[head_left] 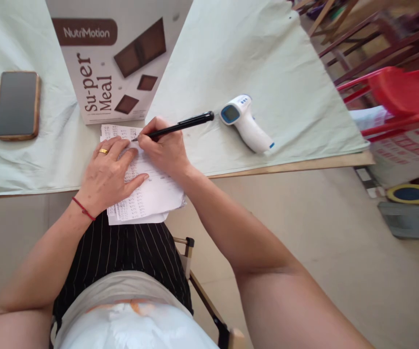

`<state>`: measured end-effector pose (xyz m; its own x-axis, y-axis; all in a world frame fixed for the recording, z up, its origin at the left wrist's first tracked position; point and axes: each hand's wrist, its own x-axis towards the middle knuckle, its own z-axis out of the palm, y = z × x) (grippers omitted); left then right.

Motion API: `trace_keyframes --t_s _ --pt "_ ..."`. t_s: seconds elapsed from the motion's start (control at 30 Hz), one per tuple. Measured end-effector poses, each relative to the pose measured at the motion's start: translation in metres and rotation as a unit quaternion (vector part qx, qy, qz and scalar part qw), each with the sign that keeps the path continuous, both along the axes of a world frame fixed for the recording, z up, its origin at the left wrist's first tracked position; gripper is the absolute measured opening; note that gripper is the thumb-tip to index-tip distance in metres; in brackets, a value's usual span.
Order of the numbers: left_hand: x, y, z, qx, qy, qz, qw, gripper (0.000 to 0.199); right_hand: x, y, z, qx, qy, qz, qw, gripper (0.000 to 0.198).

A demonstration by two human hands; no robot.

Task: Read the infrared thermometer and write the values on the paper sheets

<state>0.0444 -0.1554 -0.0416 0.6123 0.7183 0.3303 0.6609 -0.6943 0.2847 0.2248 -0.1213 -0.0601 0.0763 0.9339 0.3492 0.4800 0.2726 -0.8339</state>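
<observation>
A black pen (pixel 180 126) is pinched in my right hand (pixel 168 148), its tip touching the upper part of a stack of papers (pixel 158 191). Rows of small handwriting cover part of the top sheet. My left hand (pixel 109 169) lies flat on the papers with its fingers spread, just left of the pen tip. The stack overhangs the table's front edge toward my lap. Right behind the papers stands a white box (pixel 96 82) printed with chocolate pieces. To the right of the pen lies a white infrared thermometer (pixel 248 123).
A phone (pixel 16 104) in a brown case lies at the left of the cloth-covered table (pixel 285 63). Off the right end are a red plastic chair (pixel 409 92) and a yellow-rimmed round object (pixel 412 194) near the floor. A folding chair frame (pixel 205 295) is beside my leg.
</observation>
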Motion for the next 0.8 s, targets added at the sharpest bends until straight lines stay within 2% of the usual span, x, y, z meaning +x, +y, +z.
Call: trace_keyframes --t_s 0.17,0.8 --pt "0.0001 0.0003 -0.001 -0.001 -0.011 0.0 1.0 0.04 -0.0007 0.0002 -0.0001 0.013 0.017 -0.016 1.0 0.012" --pt "0.0005 0.0016 -0.0024 0.003 -0.005 0.0 1.0 0.04 0.0043 0.0037 -0.0084 0.001 -0.012 -0.001 1.0 0.017"
